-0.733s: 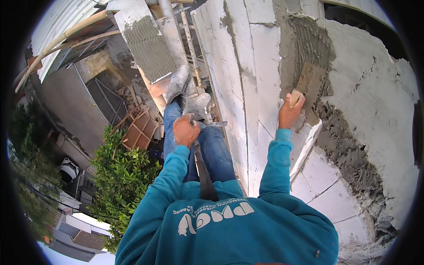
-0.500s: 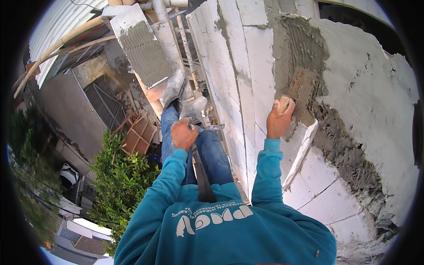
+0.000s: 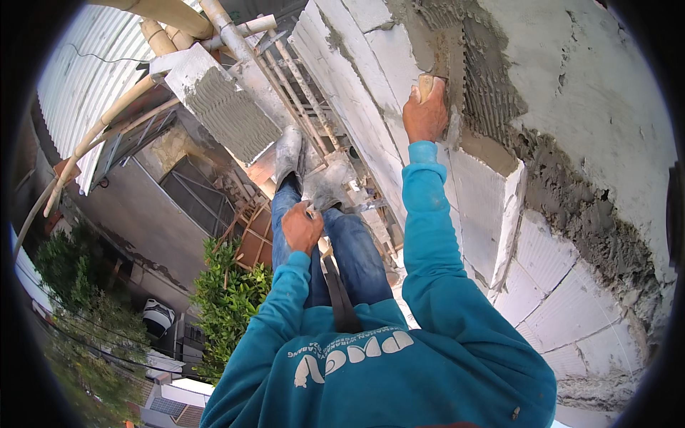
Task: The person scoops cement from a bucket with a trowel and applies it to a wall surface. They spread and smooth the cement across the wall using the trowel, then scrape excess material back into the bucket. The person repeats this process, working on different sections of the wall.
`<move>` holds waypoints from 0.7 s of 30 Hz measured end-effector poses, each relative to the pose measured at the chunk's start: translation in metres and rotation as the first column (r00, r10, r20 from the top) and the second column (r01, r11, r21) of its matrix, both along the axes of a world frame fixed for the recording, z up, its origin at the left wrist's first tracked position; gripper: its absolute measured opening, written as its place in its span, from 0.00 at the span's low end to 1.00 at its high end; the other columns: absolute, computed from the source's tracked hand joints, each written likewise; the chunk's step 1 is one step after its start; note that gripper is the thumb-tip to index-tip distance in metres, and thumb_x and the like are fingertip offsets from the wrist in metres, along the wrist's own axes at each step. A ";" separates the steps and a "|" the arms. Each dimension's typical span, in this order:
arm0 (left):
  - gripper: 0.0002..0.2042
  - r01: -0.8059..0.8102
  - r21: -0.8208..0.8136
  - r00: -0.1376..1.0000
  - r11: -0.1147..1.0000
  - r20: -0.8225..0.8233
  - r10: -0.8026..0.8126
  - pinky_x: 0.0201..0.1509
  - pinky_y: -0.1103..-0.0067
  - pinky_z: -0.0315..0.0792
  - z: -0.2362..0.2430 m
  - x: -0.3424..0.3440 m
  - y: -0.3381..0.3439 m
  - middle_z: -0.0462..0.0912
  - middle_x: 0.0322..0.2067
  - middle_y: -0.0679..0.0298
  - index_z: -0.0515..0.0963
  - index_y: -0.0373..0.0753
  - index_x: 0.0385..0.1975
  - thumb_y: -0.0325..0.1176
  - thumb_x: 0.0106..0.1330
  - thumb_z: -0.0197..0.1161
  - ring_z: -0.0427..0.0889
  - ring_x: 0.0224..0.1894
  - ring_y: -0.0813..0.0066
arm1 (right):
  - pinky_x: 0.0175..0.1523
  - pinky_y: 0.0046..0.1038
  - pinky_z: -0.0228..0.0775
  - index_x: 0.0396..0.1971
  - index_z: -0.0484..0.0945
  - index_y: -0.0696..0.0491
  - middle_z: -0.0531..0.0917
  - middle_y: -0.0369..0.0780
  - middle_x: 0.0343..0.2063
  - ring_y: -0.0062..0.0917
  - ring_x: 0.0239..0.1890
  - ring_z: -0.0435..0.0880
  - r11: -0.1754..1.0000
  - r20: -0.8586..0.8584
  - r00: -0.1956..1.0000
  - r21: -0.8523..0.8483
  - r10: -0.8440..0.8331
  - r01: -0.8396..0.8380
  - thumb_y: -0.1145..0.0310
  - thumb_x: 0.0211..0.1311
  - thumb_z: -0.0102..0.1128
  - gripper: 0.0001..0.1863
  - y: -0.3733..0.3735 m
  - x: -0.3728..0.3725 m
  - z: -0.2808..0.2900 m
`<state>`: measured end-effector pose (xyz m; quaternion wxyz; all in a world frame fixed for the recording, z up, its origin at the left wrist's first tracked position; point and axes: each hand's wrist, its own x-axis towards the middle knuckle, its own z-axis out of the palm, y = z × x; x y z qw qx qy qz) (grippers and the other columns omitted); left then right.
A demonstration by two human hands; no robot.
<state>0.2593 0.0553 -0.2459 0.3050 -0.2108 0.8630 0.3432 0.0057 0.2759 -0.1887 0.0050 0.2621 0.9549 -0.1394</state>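
Note:
My right hand (image 3: 426, 118) is closed around the wooden handle of a trowel (image 3: 426, 87). The trowel's flat blade lies against wet grey mortar (image 3: 489, 78) on top of the white block wall (image 3: 371, 53). Combed ridges run through the mortar beside the blade. My left hand (image 3: 302, 228) is curled into a fist in front of my jeans. A small end of something shows at its fingers, but I cannot make out what it is. Ahead on the left, a white block (image 3: 232, 114) carries a ridged coat of mortar.
My boots (image 3: 288, 153) stand on narrow scaffold boards beside the wall. Bamboo poles (image 3: 114, 110) cross at the upper left. Far below on the left are a leafy tree (image 3: 232, 307) and a parked vehicle (image 3: 158, 317). Rough mortar (image 3: 571, 207) fills a joint along the right.
My right hand has pushed the trowel farther forward along the wall top, leaving smoothed mortar at the near block end. My left hand stays closed. The whole view has turned slightly.

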 end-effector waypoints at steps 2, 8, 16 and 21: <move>0.17 -0.002 0.005 1.000 1.000 0.001 0.002 0.55 0.64 0.70 -0.001 0.000 -0.001 0.84 0.38 0.50 0.83 0.38 0.41 0.39 0.53 0.63 0.80 0.44 0.51 | 0.50 0.49 0.69 0.57 0.64 0.54 0.81 0.54 0.44 0.53 0.47 0.80 0.999 0.004 0.999 0.020 -0.039 0.039 0.66 0.61 0.60 0.26 0.016 0.029 0.000; 0.18 -0.002 0.004 1.000 1.000 -0.001 0.002 0.54 0.63 0.70 -0.002 -0.001 -0.003 0.84 0.39 0.50 0.83 0.37 0.41 0.39 0.53 0.62 0.81 0.44 0.51 | 0.51 0.48 0.69 0.59 0.64 0.54 0.80 0.55 0.45 0.53 0.47 0.79 0.986 0.037 0.988 0.080 -0.151 0.148 0.66 0.61 0.60 0.27 0.042 0.099 0.011; 0.16 0.015 0.027 0.999 1.000 -0.031 -0.015 0.49 0.62 0.73 -0.002 -0.002 -0.002 0.85 0.32 0.49 0.83 0.37 0.37 0.39 0.51 0.62 0.82 0.38 0.49 | 0.51 0.43 0.70 0.58 0.65 0.56 0.79 0.55 0.48 0.52 0.49 0.78 0.972 -0.019 0.974 0.056 -0.227 0.227 0.66 0.61 0.61 0.26 0.023 0.141 0.052; 0.16 0.026 0.017 0.999 1.000 -0.021 -0.025 0.49 0.63 0.73 0.003 -0.008 -0.001 0.85 0.33 0.50 0.84 0.38 0.39 0.38 0.51 0.63 0.82 0.38 0.50 | 0.49 0.39 0.71 0.56 0.66 0.59 0.80 0.49 0.41 0.44 0.40 0.80 0.957 -0.333 0.898 -0.075 -0.288 0.279 0.67 0.61 0.60 0.25 0.014 0.143 0.048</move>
